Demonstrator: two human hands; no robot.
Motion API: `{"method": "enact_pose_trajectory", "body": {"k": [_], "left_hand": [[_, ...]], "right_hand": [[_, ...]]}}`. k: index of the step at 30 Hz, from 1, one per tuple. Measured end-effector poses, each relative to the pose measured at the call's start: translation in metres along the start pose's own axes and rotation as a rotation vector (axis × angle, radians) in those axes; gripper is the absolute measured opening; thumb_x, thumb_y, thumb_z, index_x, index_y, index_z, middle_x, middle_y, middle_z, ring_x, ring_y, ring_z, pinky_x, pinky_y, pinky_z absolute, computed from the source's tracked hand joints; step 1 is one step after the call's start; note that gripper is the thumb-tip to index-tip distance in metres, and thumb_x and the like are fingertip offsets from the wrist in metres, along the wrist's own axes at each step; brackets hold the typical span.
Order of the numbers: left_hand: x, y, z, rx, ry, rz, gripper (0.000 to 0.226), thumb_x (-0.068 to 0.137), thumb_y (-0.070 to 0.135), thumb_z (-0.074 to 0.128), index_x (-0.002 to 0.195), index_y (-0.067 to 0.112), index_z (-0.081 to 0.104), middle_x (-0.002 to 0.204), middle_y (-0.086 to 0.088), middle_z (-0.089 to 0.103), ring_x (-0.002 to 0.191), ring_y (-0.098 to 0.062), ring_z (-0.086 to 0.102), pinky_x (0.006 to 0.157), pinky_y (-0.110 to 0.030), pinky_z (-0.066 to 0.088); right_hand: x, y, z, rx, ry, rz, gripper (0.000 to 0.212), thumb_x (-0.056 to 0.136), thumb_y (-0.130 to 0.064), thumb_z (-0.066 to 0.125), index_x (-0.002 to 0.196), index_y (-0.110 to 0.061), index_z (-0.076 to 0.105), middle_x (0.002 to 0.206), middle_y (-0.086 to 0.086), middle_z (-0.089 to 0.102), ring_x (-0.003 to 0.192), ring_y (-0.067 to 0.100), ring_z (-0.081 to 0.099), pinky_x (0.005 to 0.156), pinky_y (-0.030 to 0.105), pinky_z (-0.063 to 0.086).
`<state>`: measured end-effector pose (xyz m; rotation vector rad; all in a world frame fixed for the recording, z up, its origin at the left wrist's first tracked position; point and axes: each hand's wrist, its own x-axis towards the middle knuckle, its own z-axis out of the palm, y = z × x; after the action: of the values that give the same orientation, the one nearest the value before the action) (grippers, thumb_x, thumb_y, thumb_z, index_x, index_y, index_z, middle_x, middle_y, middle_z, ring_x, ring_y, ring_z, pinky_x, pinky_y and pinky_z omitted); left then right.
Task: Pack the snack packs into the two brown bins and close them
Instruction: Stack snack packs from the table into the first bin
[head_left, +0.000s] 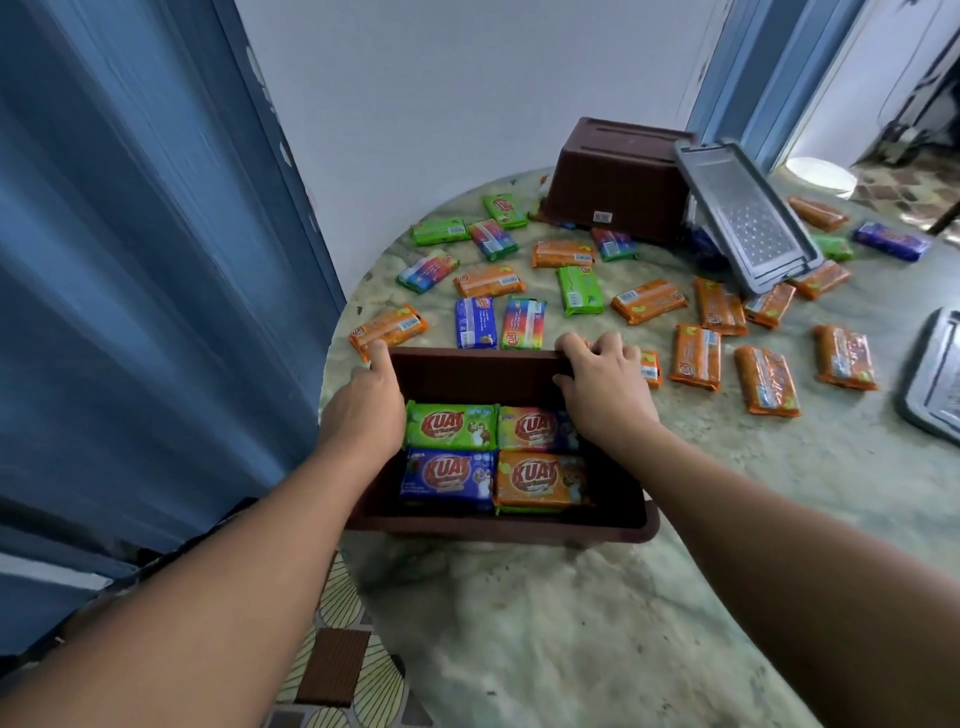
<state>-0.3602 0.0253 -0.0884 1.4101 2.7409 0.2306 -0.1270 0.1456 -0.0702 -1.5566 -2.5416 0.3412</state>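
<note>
Both forearms reached in from 6 o'clock; the left hand (366, 402) gripped the far-left corner of the near brown bin (498, 525), fingers curled over its rim; the right hand (602, 384) gripped the far-right corner likewise; four snack packs (449, 426) lay flat inside; loose packs (649, 301) lay scattered toward 12 o'clock; the second brown bin (613, 182) sat upturned at 1 o'clock, a grey lid (748, 218) leaning against it.

Home: marbled round table (571, 623), blue doors (130, 260), patterned floor tiles (337, 670).

Dim, soft daylight from the right; wide-angle bending and blur at edges.
</note>
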Motion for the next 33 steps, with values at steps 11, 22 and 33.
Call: {"method": "enact_pose_trajectory", "body": {"k": [11, 22, 33], "left_hand": [[-0.011, 0.001, 0.002, 0.280, 0.197, 0.256, 0.063, 0.096, 0.028, 0.057, 0.152, 0.010, 0.033, 0.138, -0.021, 0.045, 0.121, -0.036, 0.046, 0.098, -0.048, 0.047], [0.057, 0.022, -0.033, -0.110, 0.192, 0.140, 0.027, 0.100, 0.031, 0.047, 0.100, 0.014, 0.068, 0.103, -0.010, 0.064, 0.099, -0.033, 0.055, 0.072, -0.038, 0.043], [0.172, -0.005, 0.009, 0.017, -0.296, 0.116, 0.038, 0.084, 0.039, 0.074, 0.113, 0.021, 0.058, 0.117, -0.009, 0.062, 0.107, -0.032, 0.059, 0.083, -0.037, 0.049]], "right_hand": [[-0.005, 0.000, -0.003, 0.050, -0.021, 0.003, 0.039, 0.102, -0.050, 0.042, 0.134, -0.028, 0.044, 0.129, 0.014, 0.045, 0.119, 0.039, 0.042, 0.097, 0.050, 0.043], [0.063, -0.033, -0.017, 0.170, -0.160, -0.072, 0.038, 0.103, -0.052, 0.043, 0.121, -0.024, 0.060, 0.122, 0.007, 0.060, 0.115, 0.030, 0.056, 0.094, 0.047, 0.050], [0.160, -0.075, 0.026, 0.160, -0.360, -0.021, 0.048, 0.097, -0.045, 0.065, 0.134, -0.016, 0.054, 0.129, 0.011, 0.063, 0.114, 0.030, 0.060, 0.086, 0.037, 0.048]]}}
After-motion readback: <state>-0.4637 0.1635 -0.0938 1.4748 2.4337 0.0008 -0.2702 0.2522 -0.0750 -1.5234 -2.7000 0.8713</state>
